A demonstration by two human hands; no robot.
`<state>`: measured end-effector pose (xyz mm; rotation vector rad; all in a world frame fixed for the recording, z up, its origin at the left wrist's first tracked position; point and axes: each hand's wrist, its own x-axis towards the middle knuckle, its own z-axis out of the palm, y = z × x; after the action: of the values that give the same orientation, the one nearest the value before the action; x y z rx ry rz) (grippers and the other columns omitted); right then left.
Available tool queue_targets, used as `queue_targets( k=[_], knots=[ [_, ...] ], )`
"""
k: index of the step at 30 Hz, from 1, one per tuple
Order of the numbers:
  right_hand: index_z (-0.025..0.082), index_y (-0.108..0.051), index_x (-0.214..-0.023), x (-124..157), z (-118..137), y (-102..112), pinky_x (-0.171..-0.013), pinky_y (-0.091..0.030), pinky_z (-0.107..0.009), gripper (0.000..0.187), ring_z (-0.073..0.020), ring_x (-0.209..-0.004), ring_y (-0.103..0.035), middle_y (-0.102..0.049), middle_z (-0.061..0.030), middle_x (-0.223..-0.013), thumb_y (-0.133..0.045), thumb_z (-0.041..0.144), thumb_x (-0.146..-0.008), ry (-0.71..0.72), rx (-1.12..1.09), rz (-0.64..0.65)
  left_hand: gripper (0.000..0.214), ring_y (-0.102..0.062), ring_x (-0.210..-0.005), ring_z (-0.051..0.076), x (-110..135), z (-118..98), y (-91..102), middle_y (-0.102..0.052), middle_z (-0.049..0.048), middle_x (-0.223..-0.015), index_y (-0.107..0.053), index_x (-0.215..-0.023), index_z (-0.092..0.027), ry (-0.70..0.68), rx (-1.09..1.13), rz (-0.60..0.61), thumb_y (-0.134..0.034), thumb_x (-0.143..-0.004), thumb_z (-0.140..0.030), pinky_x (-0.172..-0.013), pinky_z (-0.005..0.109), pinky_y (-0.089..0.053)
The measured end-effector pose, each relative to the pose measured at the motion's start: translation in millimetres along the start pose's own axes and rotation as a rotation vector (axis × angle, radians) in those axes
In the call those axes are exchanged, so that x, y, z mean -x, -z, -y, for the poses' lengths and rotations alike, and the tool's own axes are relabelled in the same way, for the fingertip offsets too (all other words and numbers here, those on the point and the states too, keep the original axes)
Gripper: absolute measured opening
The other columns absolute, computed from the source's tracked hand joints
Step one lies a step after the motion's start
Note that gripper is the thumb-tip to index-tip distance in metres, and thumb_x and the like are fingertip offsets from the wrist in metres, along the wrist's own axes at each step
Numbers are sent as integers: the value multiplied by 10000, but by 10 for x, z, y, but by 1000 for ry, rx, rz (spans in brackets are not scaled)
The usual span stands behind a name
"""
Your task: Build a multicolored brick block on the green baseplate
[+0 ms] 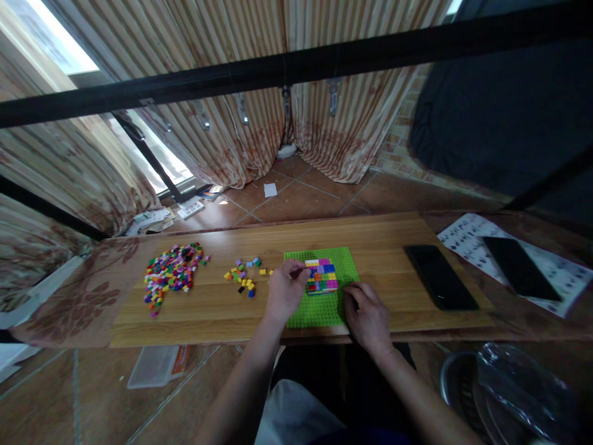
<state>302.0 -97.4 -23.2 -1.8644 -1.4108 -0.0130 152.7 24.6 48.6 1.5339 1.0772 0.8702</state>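
Note:
A bright green studded baseplate [345, 264] lies on the wooden board in front of me. On it stands a low block of multicoloured toy bricks [323, 275], packed side by side. My left hand [288, 287] reaches over the baseplate's left side, thumb and forefinger pinched at the block's left edge; whatever is between the fingertips is too small to make out. My right hand [368, 314] rests at the baseplate's right edge with its fingers curled in, and no brick shows in it. Left of my left hand lie several loose toy bricks [248, 283], many of them yellow.
A large heap of small coloured bricks [173, 272] covers the left part of the wooden board [380, 235]. On the right lies a black phone [440, 277], beyond it a printed sheet [467, 238] under another dark device [521, 267]. A black bar [259, 73] crosses above.

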Motion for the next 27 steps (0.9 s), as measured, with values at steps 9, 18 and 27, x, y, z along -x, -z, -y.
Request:
queue_targets(
  k=[9, 18, 27],
  knots=[
    [217, -667, -952, -7, 27, 23, -826, -513, -369, 239, -211, -923, -604, -632, -83, -1005, -435, 217, -895, -8, 12, 1, 99, -550, -611, 104, 63, 132, -28, -636, -7, -662, -657, -719, -171, -31, 96, -51, -648, -727, -269, -589, 216, -424],
    [199, -660, -950, -4, 16, 18, -839, -509, -374, 226, -214, -928, -596, -627, -89, -1009, -441, 219, -897, -21, 10, 14, 79, -530, -592, 94, 53, 104, -121, -621, -12, -652, -644, -699, -163, -18, 144, -114, -666, -695, -238, -571, 211, -415],
    [194, -661, -952, -4, 29, 28, -850, -500, -362, 228, -209, -931, -592, -626, -87, -1005, -440, 214, -899, -11, 9, 8, 118, -549, -627, 91, 44, 148, -216, -616, -21, -689, -619, -757, -157, 32, 245, -196, -671, -663, -205, -603, 205, -427]
  ],
)
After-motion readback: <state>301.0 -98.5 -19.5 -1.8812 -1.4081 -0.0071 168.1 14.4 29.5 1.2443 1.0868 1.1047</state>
